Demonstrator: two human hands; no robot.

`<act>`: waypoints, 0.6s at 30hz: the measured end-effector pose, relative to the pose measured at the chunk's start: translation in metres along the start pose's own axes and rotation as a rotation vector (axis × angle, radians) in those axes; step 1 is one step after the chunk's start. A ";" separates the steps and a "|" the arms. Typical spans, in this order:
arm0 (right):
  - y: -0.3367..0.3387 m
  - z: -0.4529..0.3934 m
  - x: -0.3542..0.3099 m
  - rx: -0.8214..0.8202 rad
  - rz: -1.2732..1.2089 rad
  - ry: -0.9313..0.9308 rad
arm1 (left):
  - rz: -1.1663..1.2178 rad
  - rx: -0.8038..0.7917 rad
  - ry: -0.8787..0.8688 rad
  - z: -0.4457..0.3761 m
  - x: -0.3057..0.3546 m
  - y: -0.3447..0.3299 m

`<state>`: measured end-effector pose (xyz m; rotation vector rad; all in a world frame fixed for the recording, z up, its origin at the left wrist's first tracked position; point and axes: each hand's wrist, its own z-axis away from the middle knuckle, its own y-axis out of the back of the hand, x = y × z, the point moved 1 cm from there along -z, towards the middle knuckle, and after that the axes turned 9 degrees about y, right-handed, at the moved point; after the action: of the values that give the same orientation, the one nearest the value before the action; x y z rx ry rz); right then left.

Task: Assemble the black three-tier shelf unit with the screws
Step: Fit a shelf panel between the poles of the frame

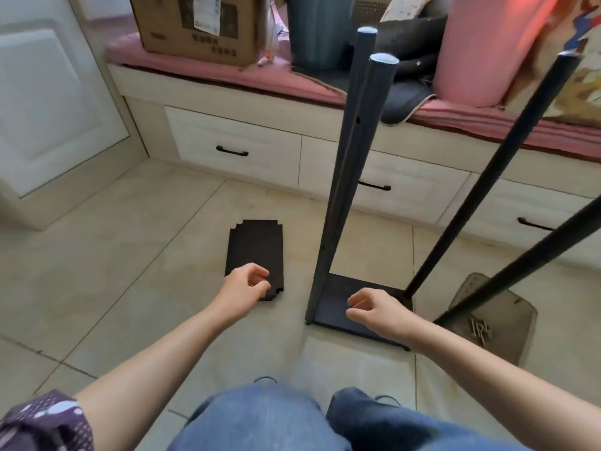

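We sit on pale floor tiles [136,255] facing a window seat with white drawers [234,148] at twelve o'clock. Our left hand [242,286] hovers, fingers loosely curled and holding nothing, over a loose black shelf board [255,247] at eleven. Our right hand [374,309], likewise relaxed, hangs above the base shelf [335,301] with four upright poles [349,177]. Screws [479,327] lie on a bag at three

Black shelf panel [255,252], black poles [349,177], pink cushion [208,65] — beige floor tiles [113,255], blue jeans [260,418]
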<state>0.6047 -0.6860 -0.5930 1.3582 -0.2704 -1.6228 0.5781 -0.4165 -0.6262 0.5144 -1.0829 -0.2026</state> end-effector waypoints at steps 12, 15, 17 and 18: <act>-0.100 -0.105 -0.030 -0.213 -0.099 0.015 | -0.114 0.045 0.235 -0.069 -0.087 0.002; -0.121 -0.133 -0.033 -0.234 -0.129 -0.054 | -0.157 0.030 0.265 -0.088 -0.097 -0.001; -0.134 -0.151 -0.033 -0.241 -0.183 -0.128 | -0.181 0.027 0.281 -0.101 -0.104 -0.004; -0.139 -0.159 -0.032 -0.238 -0.212 -0.160 | -0.186 0.029 0.291 -0.107 -0.108 -0.005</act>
<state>0.6647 -0.5281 -0.7246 1.1070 -0.0247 -1.8790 0.6231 -0.3451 -0.7532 0.6497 -0.7556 -0.2670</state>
